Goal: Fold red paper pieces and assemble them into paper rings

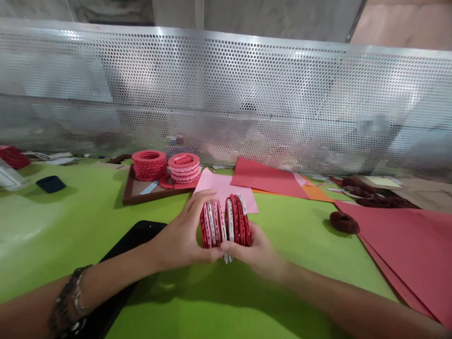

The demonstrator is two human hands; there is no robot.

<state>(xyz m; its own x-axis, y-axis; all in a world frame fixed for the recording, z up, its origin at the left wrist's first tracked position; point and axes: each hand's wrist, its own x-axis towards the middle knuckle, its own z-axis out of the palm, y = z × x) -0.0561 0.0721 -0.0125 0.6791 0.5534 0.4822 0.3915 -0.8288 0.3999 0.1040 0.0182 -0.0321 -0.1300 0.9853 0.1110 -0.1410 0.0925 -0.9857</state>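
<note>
Near the desk's front edge, the left hand [183, 240] and right hand [257, 252] clasp a stack of foam rings [225, 222] on edge; light, soft and loose, it seems best squeezed from both ends.

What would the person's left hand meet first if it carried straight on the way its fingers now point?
The left hand points right, already against the stack of red and pink rings. Past that comes the right hand. Depth is hard to judge.
</note>
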